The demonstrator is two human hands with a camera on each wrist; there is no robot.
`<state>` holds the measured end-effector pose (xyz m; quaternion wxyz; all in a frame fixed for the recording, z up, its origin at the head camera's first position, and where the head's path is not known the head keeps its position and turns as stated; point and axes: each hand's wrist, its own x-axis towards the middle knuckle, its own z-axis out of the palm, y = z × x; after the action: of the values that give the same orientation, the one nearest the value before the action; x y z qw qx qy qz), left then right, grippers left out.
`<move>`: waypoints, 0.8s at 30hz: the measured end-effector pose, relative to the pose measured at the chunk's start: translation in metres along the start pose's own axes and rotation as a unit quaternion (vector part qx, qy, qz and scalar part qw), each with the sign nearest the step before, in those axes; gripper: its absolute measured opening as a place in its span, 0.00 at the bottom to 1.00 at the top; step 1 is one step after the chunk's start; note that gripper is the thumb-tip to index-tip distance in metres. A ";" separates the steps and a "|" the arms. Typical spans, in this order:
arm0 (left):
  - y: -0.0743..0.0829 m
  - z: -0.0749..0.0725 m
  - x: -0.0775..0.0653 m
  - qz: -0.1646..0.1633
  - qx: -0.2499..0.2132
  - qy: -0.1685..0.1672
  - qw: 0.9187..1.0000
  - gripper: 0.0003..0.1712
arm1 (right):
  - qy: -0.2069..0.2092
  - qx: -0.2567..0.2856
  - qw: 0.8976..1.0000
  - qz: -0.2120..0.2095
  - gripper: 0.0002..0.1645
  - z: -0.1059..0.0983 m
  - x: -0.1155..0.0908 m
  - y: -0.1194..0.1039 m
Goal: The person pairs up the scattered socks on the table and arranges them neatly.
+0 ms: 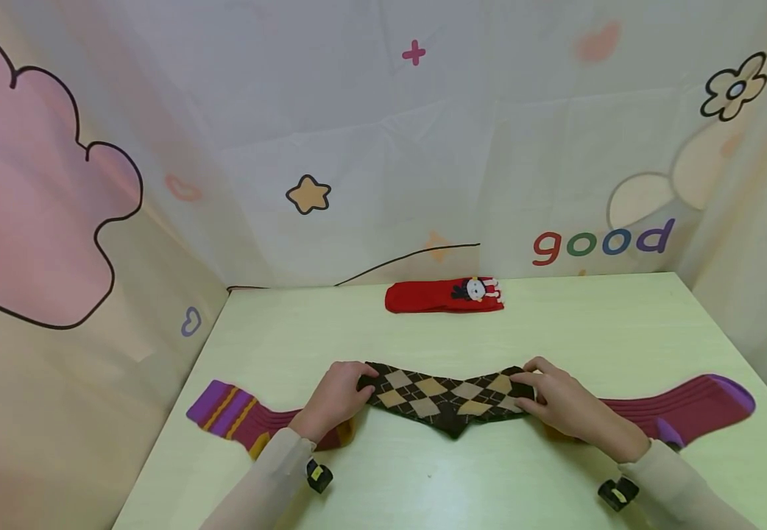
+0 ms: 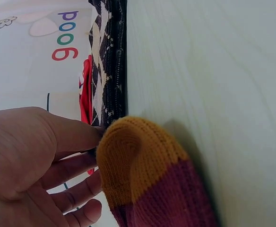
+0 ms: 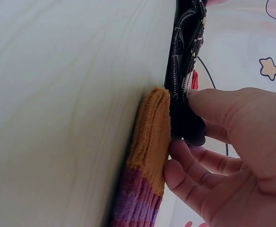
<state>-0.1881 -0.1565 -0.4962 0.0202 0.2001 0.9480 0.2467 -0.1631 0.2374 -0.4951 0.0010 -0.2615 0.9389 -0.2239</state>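
Note:
An argyle sock (image 1: 453, 397) in black, tan and grey lies across the middle of the table. My left hand (image 1: 333, 397) pinches its left end, and my right hand (image 1: 559, 401) pinches its right end between thumb and fingers. Under my left forearm lies a maroon sock (image 1: 224, 408) with purple and yellow stripes; in the left wrist view its ochre tip (image 2: 142, 142) is beside the thumb. A second maroon sock (image 1: 688, 408) with a purple end lies partly under my right wrist, and its ochre edge (image 3: 152, 123) is close to the fingers in the right wrist view.
A folded red sock (image 1: 423, 297) with a cartoon figure lies near the back edge of the pale table (image 1: 410, 486). Printed cloth (image 1: 370, 147) hangs behind it and along both sides. A small black device (image 1: 319, 476) sits at the left wrist, another (image 1: 618, 493) at the right.

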 end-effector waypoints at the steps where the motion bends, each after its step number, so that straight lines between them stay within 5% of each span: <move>1: 0.000 0.000 0.000 0.000 0.000 0.000 1.000 0.13 | 0.000 0.000 1.000 0.000 0.22 0.000 0.000 0.000; 24: 0.002 -0.001 -0.002 0.006 -0.011 0.006 1.000 0.14 | -0.004 0.009 1.000 0.000 0.22 -0.005 -0.001 -0.001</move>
<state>-0.1851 -0.1560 -0.4945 0.0152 0.2038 0.9442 0.2585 -0.1625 0.2389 -0.4899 0.0071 -0.2619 0.9369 -0.2315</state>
